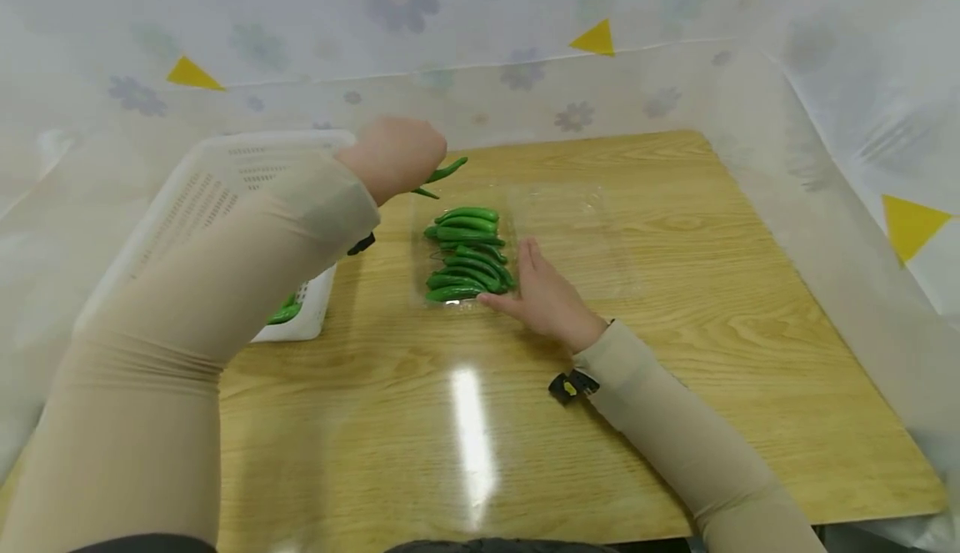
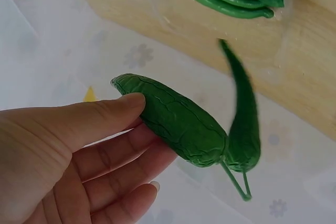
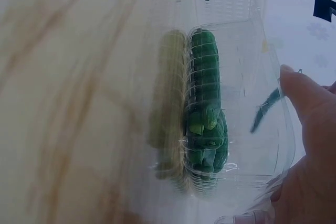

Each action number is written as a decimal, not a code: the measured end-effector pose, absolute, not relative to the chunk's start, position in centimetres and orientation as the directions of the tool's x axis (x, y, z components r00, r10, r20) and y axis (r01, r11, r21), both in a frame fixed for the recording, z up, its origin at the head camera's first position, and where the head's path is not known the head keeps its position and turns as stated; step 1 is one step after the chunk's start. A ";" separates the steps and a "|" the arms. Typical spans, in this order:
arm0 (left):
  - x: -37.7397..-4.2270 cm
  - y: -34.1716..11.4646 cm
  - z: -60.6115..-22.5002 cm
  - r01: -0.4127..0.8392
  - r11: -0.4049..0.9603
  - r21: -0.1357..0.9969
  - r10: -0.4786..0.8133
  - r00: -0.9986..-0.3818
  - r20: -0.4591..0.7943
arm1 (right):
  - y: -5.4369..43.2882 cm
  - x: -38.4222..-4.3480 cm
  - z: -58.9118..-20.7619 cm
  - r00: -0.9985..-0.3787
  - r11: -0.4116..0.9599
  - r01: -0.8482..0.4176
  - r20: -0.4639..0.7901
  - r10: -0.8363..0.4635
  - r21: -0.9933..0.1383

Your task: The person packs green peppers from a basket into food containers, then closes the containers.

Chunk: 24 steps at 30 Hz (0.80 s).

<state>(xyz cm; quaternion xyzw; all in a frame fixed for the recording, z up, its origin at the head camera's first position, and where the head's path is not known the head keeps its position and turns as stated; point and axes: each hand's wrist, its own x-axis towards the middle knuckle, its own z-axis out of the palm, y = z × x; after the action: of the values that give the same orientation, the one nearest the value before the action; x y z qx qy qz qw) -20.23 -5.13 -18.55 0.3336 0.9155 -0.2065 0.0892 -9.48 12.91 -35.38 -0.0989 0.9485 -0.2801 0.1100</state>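
Observation:
My left hand (image 1: 397, 157) is raised above the table's far left side, pinching a green chili pepper (image 2: 173, 124) between thumb and fingers. A second, curved green pepper (image 2: 244, 124) hangs beside it, their thin stems meeting. Below and to the right lies a clear plastic clamshell box (image 3: 241, 51) with its lid (image 1: 573, 240) laid back to the right. Several green peppers (image 1: 468, 257) lie side by side in its left half. My right hand (image 1: 551, 299) rests at the box's right side with fingers extended and thumb spread, the thumb (image 3: 296, 85) at the rim.
A white perforated basket (image 1: 318, 311) stands on the left, partly behind my left arm, with green peppers (image 1: 285, 313) in it. The wooden table (image 1: 360, 436) ends at a flower-patterned sheet (image 1: 465, 77) marked with yellow triangles. Black straps sit at both wrists.

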 end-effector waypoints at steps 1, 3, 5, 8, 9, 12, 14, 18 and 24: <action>-20.2 -5.1 -18.8 0.653 0.691 -0.310 0.581 -0.757 -0.300 | 12.8 -9.5 -35.3 -0.956 0.823 -0.125 -0.154 -0.250 -0.554; -20.3 -5.0 -19.2 0.663 0.687 -0.298 0.595 -0.748 -0.294 | 12.8 -9.5 -35.3 -0.956 0.824 -0.124 -0.156 -0.249 -0.553; -20.4 -4.8 -19.5 0.661 0.696 -0.280 0.591 -0.749 -0.298 | 12.7 -9.5 -35.4 -0.956 0.827 -0.124 -0.157 -0.248 -0.548; -20.7 -4.3 -20.1 0.663 0.693 -0.282 0.588 -0.747 -0.310 | 12.7 -9.5 -35.5 -0.956 0.832 -0.122 -0.161 -0.245 -0.542; -20.9 -4.1 -20.2 0.664 0.696 -0.273 0.586 -0.745 -0.319 | 12.6 -9.5 -35.5 -0.956 0.831 -0.121 -0.161 -0.245 -0.543; -21.4 -3.5 -20.9 0.671 0.695 -0.260 0.586 -0.737 -0.336 | 12.5 -9.6 -35.5 -0.958 0.830 -0.119 -0.158 -0.241 -0.544; -21.7 -3.3 -21.5 0.663 0.704 -0.256 0.577 -0.743 -0.339 | 12.4 -9.6 -35.5 -0.958 0.828 -0.122 -0.154 -0.243 -0.548; -22.2 -3.3 -23.1 0.646 0.721 -0.251 0.570 -0.758 -0.317 | 12.1 -9.7 -35.6 -0.958 0.831 -0.123 -0.154 -0.242 -0.542; -23.0 -3.5 -25.1 0.649 0.738 -0.187 0.592 -0.755 -0.282 | 11.9 -9.6 -35.8 -0.958 0.835 -0.130 -0.149 -0.245 -0.534</action>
<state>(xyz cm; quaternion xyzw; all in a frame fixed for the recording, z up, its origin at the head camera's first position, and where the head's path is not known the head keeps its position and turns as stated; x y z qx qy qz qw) -23.00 -3.48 -25.12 0.3349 0.9265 -0.1380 0.1021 -9.61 11.87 -35.85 -0.0986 0.9520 -0.2694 0.1064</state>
